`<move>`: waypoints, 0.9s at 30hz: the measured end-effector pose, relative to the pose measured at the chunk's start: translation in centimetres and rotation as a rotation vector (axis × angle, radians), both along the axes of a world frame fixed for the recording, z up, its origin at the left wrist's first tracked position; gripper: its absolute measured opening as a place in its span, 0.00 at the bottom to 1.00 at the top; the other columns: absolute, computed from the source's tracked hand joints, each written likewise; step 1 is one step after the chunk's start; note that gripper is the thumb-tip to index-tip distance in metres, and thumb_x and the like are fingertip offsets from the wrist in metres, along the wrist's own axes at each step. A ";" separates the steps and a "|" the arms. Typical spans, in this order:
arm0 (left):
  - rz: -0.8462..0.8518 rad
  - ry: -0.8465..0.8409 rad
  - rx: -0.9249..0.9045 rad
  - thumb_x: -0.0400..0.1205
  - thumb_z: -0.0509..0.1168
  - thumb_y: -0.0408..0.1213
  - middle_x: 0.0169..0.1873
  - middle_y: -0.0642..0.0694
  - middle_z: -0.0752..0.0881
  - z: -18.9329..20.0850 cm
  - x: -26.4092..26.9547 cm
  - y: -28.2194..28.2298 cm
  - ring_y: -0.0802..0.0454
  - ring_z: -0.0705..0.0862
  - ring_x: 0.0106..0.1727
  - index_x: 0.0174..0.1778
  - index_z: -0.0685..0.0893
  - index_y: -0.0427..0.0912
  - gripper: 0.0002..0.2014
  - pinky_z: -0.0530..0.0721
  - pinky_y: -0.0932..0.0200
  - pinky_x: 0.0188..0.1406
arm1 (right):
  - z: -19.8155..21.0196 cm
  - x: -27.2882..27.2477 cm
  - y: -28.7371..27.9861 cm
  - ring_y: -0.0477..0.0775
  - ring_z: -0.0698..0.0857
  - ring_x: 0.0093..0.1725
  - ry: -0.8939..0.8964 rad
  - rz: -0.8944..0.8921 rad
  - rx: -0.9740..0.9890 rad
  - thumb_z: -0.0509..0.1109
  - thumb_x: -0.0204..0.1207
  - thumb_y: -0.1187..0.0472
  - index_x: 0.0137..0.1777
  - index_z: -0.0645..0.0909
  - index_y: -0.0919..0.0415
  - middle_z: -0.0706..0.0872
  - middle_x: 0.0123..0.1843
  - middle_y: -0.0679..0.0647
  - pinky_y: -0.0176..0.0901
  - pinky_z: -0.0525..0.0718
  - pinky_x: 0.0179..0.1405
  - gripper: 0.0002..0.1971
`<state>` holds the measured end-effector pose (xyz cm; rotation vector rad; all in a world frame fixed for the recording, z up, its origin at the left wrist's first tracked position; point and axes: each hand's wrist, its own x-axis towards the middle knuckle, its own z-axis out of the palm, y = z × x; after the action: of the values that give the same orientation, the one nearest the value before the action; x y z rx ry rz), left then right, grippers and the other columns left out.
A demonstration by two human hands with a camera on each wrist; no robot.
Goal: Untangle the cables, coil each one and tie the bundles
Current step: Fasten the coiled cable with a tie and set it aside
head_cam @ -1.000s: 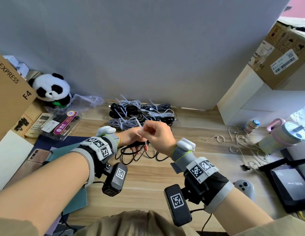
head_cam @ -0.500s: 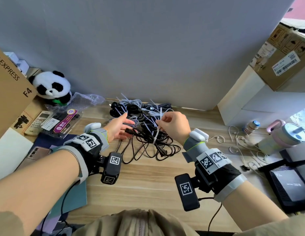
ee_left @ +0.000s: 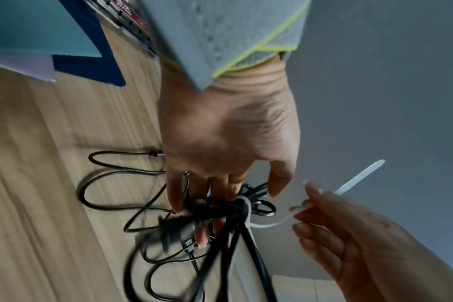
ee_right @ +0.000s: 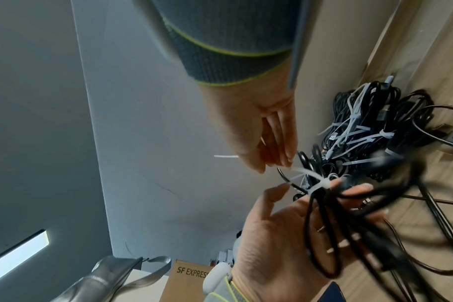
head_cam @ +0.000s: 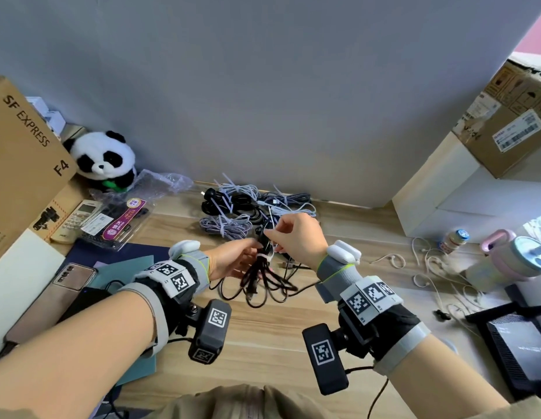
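Observation:
A loosely coiled black cable (head_cam: 264, 285) hangs just above the wooden table (head_cam: 263, 337), and my left hand (head_cam: 252, 252) grips its gathered middle. A white zip tie (head_cam: 265, 257) is looped round that middle. My right hand (head_cam: 273, 237) pinches the tie's tail. In the left wrist view my left hand's fingers (ee_left: 178, 196) curl over the black cable (ee_left: 215, 206), and the zip tie (ee_left: 269, 224) runs to my right hand (ee_left: 329, 220). In the right wrist view my right hand (ee_right: 269, 161) holds the zip tie (ee_right: 321, 185) above my left hand (ee_right: 279, 230).
Several tied black and grey cable bundles (head_cam: 248, 204) lie at the back by the wall. On the left are a plush panda (head_cam: 104, 160), a cardboard box (head_cam: 24, 164), a remote (head_cam: 79, 217) and a phone (head_cam: 73, 276). On the right lie white cables (head_cam: 429, 267), a pink cup (head_cam: 511, 255) and a black device (head_cam: 520, 337).
Half a second ago my hands were spread over the cable on the table. They have come together, the zip tie is now round the bundle, and the bundle is lifted.

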<state>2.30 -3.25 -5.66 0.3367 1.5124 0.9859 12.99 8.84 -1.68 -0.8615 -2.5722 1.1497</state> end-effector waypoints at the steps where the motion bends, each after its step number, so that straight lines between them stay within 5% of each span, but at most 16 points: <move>1: -0.021 0.005 0.039 0.85 0.54 0.46 0.43 0.41 0.87 0.0 0.0 0.0 0.44 0.83 0.47 0.45 0.79 0.44 0.13 0.75 0.53 0.50 | 0.0 0.0 -0.1 0.57 0.88 0.33 0.014 0.010 -0.035 0.75 0.73 0.54 0.30 0.79 0.59 0.88 0.27 0.54 0.55 0.89 0.42 0.15; 4: -0.096 0.106 0.123 0.80 0.67 0.40 0.33 0.40 0.89 -0.2 -0.1 -0.2 0.40 0.83 0.44 0.36 0.84 0.38 0.10 0.75 0.50 0.52 | -0.1 0.1 -0.2 0.54 0.87 0.28 0.036 0.055 -0.134 0.75 0.75 0.54 0.35 0.79 0.64 0.88 0.31 0.59 0.54 0.89 0.37 0.15; 7: -0.175 0.238 0.106 0.79 0.69 0.35 0.31 0.44 0.87 -0.4 -0.2 -0.2 0.50 0.83 0.35 0.38 0.84 0.35 0.07 0.78 0.59 0.45 | -0.3 0.6 -0.3 0.50 0.83 0.24 0.038 0.103 -0.308 0.72 0.78 0.55 0.36 0.77 0.61 0.88 0.32 0.58 0.41 0.83 0.26 0.13; 12: -0.209 0.451 0.084 0.81 0.67 0.34 0.29 0.50 0.83 -1.0 -1.0 -0.3 0.64 0.80 0.25 0.43 0.84 0.34 0.06 0.77 0.73 0.31 | -1.6 1.1 -0.9 0.50 0.85 0.32 0.104 0.059 -0.618 0.68 0.80 0.56 0.36 0.79 0.62 0.88 0.36 0.56 0.39 0.86 0.35 0.13; 17: -0.242 0.511 -0.022 0.83 0.65 0.38 0.31 0.43 0.81 -2.0 -1.8 -0.6 0.49 0.77 0.34 0.31 0.79 0.41 0.13 0.74 0.59 0.38 | -2.5 1.5 -1.5 0.43 0.83 0.33 0.150 0.048 -0.725 0.67 0.81 0.60 0.35 0.79 0.62 0.87 0.37 0.53 0.34 0.84 0.34 0.13; 23: -0.369 0.635 -0.025 0.85 0.59 0.40 0.32 0.46 0.75 -0.9 -0.9 0.1 0.50 0.71 0.35 0.36 0.76 0.43 0.12 0.69 0.57 0.39 | -1.9 1.2 -1.9 0.41 0.73 0.27 0.100 0.071 -0.662 0.67 0.82 0.57 0.30 0.77 0.54 0.85 0.31 0.50 0.32 0.65 0.24 0.17; 27: -0.358 0.691 -0.032 0.86 0.53 0.39 0.36 0.50 0.80 -0.5 -0.6 0.4 0.51 0.77 0.41 0.39 0.74 0.45 0.11 0.74 0.56 0.48 | -1.3 1.1 -2.2 0.41 0.72 0.26 0.173 0.027 -0.697 0.66 0.82 0.61 0.30 0.73 0.56 0.84 0.32 0.52 0.30 0.65 0.23 0.17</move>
<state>1.69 -2.84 -6.20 0.9609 1.9846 0.5756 14.13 6.59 -2.96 -0.7907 -2.0473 2.0756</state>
